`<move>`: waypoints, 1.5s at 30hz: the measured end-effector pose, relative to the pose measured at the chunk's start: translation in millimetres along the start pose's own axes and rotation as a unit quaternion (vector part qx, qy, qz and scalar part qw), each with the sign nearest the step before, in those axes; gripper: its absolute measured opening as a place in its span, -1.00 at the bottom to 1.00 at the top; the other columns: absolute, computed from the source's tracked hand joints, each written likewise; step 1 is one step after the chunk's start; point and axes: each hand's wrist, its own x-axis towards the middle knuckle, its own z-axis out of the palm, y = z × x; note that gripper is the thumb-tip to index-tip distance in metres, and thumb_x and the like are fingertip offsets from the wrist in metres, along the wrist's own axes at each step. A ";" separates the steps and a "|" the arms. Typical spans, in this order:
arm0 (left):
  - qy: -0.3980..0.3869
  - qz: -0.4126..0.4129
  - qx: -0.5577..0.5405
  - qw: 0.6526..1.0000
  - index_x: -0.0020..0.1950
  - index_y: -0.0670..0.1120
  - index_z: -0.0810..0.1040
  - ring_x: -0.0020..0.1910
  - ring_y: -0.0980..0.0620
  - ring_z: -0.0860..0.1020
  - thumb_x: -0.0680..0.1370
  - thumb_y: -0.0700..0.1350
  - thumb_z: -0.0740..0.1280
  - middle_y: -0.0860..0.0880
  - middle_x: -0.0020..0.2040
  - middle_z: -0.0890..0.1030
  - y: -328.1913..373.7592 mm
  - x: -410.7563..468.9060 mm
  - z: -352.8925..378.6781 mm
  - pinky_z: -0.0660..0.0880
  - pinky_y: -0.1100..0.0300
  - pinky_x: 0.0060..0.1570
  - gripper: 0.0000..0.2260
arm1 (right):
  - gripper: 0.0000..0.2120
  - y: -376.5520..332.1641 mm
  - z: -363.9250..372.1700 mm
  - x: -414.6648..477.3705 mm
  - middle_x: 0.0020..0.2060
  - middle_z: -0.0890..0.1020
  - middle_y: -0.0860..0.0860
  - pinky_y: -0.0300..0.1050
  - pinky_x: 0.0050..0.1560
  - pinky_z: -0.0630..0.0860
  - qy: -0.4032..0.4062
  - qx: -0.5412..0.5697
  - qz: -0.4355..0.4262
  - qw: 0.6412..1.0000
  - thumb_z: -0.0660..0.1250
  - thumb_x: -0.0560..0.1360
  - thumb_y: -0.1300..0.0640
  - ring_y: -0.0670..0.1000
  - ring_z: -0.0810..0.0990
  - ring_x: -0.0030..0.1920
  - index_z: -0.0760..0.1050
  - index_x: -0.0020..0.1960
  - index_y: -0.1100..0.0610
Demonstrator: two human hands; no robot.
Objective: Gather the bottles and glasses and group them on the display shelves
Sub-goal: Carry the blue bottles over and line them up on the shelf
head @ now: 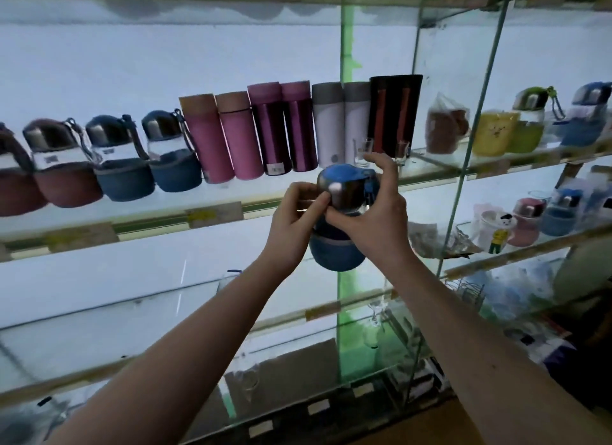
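Note:
I hold a blue bottle [337,246] with a blue-and-silver cap and a blue sleeve in front of the glass shelf [212,212]. My left hand [294,219] grips its left side, thumb on the cap. My right hand [371,212] wraps the cap from the right. On the shelf behind stand similar maroon bottles [63,176] and blue bottles [122,166], pink flasks [225,140], purple flasks [284,133], white flasks [341,123] and a black-red box [394,113]. Two small glasses [362,153] stand by the box.
A glass divider [470,166] separates the right section, which holds a yellow cup [493,133], green and blue bottles [586,116] and a cartoon mug [496,229]. Lower shelves carry stemmed glasses [376,309] and a wire rack [463,292].

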 end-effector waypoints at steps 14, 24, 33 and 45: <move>-0.064 0.030 0.079 0.994 0.19 0.08 0.50 0.06 0.09 0.56 0.28 -0.03 0.44 0.10 0.08 0.57 52.1 65.0 -210.7 0.52 0.20 0.05 -0.53 | -0.34 -85.1 173.7 91.4 0.10 0.51 -0.04 -0.17 0.14 0.50 0.010 0.177 -0.033 0.984 0.58 0.20 0.06 -0.06 0.54 0.12 0.32 0.19 0.06; 0.052 0.020 0.139 0.989 0.29 -0.05 0.40 0.09 0.12 0.52 0.42 -0.18 0.49 0.09 0.15 0.50 33.4 64.9 -287.8 0.53 0.35 -0.06 -0.51 | -0.36 -110.2 267.3 90.1 0.12 0.52 -0.06 -0.35 0.07 0.47 -0.043 0.169 -0.043 0.984 0.59 0.24 0.11 -0.12 0.52 0.12 0.36 0.21 -0.01; 0.093 -0.006 0.149 0.984 0.23 -0.05 0.41 0.02 0.20 0.52 0.41 -0.22 0.48 0.17 0.06 0.50 19.6 48.3 -334.1 0.52 0.40 -0.12 -0.55 | -0.35 -117.1 326.3 75.3 0.11 0.53 -0.02 -0.12 0.18 0.50 -0.077 0.181 -0.019 0.980 0.59 0.21 0.09 -0.04 0.53 0.14 0.37 0.20 0.01; 0.105 -0.022 0.157 0.982 0.24 -0.04 0.37 0.06 0.19 0.49 0.43 -0.17 0.46 0.10 0.11 0.48 6.7 41.9 -335.7 0.51 0.41 -0.09 -0.56 | -0.33 -114.0 332.3 67.6 0.10 0.46 -0.07 -0.55 0.00 0.38 -0.107 0.169 -0.004 0.980 0.55 0.30 0.17 -0.11 0.47 0.14 0.31 0.31 0.11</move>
